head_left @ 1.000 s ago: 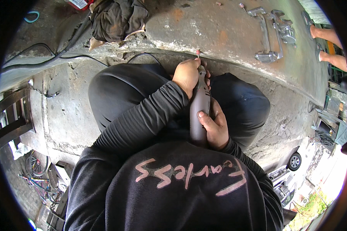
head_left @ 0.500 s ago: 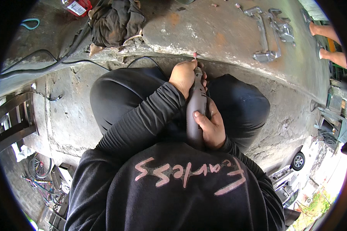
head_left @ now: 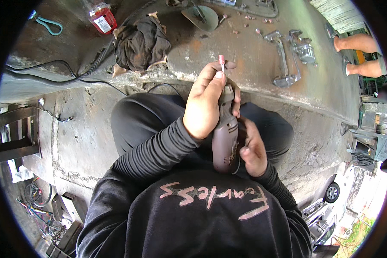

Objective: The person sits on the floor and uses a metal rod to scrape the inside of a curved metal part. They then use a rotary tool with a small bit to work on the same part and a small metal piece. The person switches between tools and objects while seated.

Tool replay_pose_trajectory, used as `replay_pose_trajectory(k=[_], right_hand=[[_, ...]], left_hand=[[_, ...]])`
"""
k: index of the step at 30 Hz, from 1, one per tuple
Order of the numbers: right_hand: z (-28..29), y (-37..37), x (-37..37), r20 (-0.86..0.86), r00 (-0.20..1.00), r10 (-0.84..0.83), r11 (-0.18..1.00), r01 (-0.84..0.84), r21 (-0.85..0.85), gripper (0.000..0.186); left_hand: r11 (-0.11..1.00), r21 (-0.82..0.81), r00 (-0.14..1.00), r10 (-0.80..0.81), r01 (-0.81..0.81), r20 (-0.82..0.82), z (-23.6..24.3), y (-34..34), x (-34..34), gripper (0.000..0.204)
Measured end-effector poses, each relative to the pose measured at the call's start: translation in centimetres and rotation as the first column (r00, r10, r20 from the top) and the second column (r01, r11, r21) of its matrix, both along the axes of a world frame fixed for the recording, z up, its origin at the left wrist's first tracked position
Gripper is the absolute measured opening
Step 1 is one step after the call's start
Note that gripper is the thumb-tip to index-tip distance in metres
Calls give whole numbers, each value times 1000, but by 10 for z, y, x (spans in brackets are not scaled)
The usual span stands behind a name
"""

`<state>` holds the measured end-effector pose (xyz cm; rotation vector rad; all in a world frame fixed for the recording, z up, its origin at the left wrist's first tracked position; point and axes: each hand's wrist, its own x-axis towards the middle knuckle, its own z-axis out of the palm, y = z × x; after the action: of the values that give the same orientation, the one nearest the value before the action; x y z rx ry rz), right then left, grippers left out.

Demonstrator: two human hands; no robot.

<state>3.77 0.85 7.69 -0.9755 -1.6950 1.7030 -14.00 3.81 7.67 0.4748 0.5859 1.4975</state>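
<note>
A grey-brown rotary tool [head_left: 225,144] stands nearly upright in front of my chest. My left hand [head_left: 204,103] is closed around its nose, thumb and fingers by the collet. Out of the tip sticks a small pink grinding bit [head_left: 221,60] on a thin metal shank, with my left index finger bent behind it. My right hand [head_left: 254,152] is beside the lower right of the tool's body, half curled, its thumb off the casing. Some of its fingers are partly hidden along the tool's side, so contact there is unclear.
On the concrete ledge lie a dark rag [head_left: 142,45], a bottle of red liquid [head_left: 103,19], metal parts [head_left: 286,64] and several small pink bits [head_left: 248,17]. A black corrugated hose [head_left: 88,64] runs along the left. Another person's legs [head_left: 361,56] show at far right.
The tool and my left hand have come up closer, bringing the pink bit above the ledge edge. My right hand has loosened from the body and shifted right. The view takes in more ledge.
</note>
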Motion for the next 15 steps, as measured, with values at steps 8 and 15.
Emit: replay_pose_trajectory(k=[8,15], right_hand=[[82,57,13,191,964,-184,963,138,233,18],[158,75,-1,731,628,-267,288,-671,683,21]], left_hand=[[936,334,938,13,111,-348,2,-16,-4,32],[868,432,879,-9,244,-477,-3,-23,2,30]])
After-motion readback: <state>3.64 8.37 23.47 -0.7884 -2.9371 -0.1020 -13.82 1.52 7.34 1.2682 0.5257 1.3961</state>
